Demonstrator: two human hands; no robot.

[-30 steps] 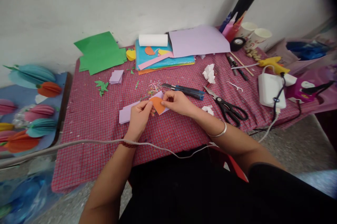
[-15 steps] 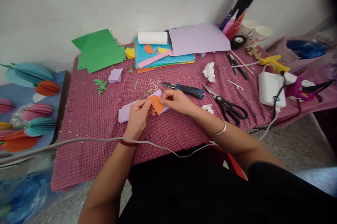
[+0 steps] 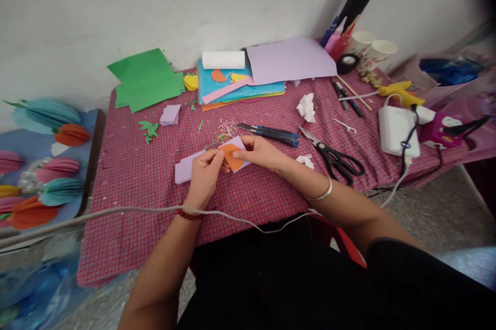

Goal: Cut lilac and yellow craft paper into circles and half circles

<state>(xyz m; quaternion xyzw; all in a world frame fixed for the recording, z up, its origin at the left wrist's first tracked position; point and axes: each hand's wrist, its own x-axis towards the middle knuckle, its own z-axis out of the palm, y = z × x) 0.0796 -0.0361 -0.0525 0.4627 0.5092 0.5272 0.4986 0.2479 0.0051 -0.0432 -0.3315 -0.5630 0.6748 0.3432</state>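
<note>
Between my hands, above the table, is a purple paper piece point(image 3: 237, 142) with an orange paper cutout point(image 3: 231, 157) lying against it. My left hand point(image 3: 207, 167) pinches the left edge of both papers. On the other side my right hand point(image 3: 258, 152) grips them, its thumb pressed on the orange cutout and its fingers mostly hidden behind the purple paper. More purple paper pieces point(image 3: 184, 169) lie on the cloth just left of my left hand. Paper scraps point(image 3: 227, 130) are scattered beyond my hands.
A utility knife point(image 3: 271, 134) and black-handled scissors point(image 3: 335, 157) lie right of my hands. A yellow glue gun point(image 3: 401, 93) and white box point(image 3: 399, 131) are farther right. Green sheets point(image 3: 145, 82) lie at the back left. A pale cable point(image 3: 155, 209) crosses in front of me.
My right thumb has shifted onto the orange cutout and lies flatter. The cutout now sits over the purple paper, more of which shows. My left hand keeps its pinch.
</note>
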